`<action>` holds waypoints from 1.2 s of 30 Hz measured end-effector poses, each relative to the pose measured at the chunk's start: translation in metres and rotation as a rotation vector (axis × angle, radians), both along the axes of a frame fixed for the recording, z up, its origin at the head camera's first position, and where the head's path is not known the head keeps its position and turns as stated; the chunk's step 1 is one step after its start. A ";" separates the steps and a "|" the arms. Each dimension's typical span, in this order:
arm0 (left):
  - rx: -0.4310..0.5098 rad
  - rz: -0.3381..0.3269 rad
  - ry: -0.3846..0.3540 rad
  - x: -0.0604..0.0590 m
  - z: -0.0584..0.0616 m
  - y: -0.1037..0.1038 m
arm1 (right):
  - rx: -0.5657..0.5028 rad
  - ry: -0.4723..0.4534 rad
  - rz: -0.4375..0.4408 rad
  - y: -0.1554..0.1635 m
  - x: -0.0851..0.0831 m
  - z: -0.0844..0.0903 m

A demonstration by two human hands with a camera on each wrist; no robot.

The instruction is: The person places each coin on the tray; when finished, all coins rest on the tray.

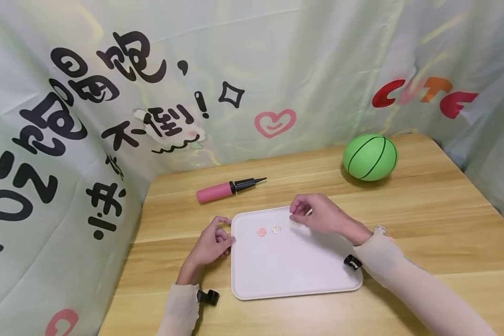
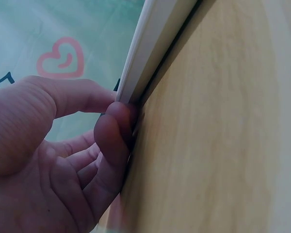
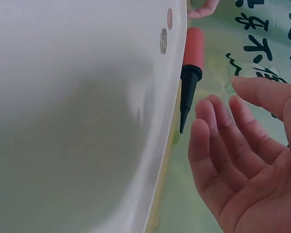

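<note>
Left hand (image 1: 207, 246) pinching tray (image 1: 283, 266), pink coin (image 1: 262, 232), silver coin (image 1: 276, 229) inside between hands, empty right hand (image 1: 319, 213) loosely parted

A wooden table (image 1: 445, 210) bears a white tray (image 1: 273, 270), pink pump (image 1: 215, 192), green ball (image 1: 370, 157) and coins (image 1: 380, 229)

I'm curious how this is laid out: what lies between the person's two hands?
In the head view, between the left hand and right hand, a pinkish disc and a silvery disc lie on the white tray.
</note>
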State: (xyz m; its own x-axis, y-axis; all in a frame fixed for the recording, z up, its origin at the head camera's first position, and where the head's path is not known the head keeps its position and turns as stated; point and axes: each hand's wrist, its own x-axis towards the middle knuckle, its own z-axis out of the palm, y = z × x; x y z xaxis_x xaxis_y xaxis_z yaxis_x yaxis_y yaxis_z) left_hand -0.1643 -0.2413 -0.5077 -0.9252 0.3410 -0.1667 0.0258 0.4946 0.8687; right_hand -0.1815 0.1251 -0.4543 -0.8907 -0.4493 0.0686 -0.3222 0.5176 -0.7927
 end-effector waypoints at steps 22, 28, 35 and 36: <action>0.006 0.006 0.003 0.000 0.000 -0.002 | 0.004 0.095 -0.128 0.079 0.013 0.007; 0.006 0.010 -0.005 -0.001 0.000 -0.002 | 0.001 0.110 -0.154 0.093 0.020 0.005; 0.003 0.000 -0.010 -0.001 0.000 -0.001 | 0.039 0.129 -0.200 0.112 0.028 -0.004; 0.004 -0.002 -0.011 -0.001 0.000 -0.001 | 0.039 0.127 -0.205 0.116 0.030 -0.006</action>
